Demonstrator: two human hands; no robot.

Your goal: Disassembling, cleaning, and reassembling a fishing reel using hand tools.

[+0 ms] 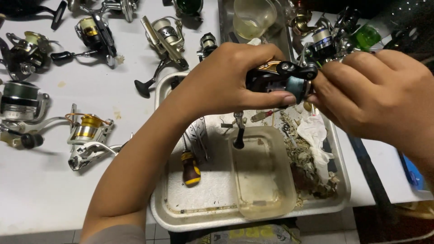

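Though hands (226, 79) hide it, seemingly reel (280, 79).

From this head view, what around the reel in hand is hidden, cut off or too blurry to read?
- Black and gold fishing reel: much of its body is covered by the left hand.
- Right hand: its fingertips are tucked behind the reel; the contact point is unseen.
- Clear plastic cup: cut off by the top edge.
- Blue object at the right: mostly hidden by the right forearm.
- Debris in the metal tray: pieces too small to identify.
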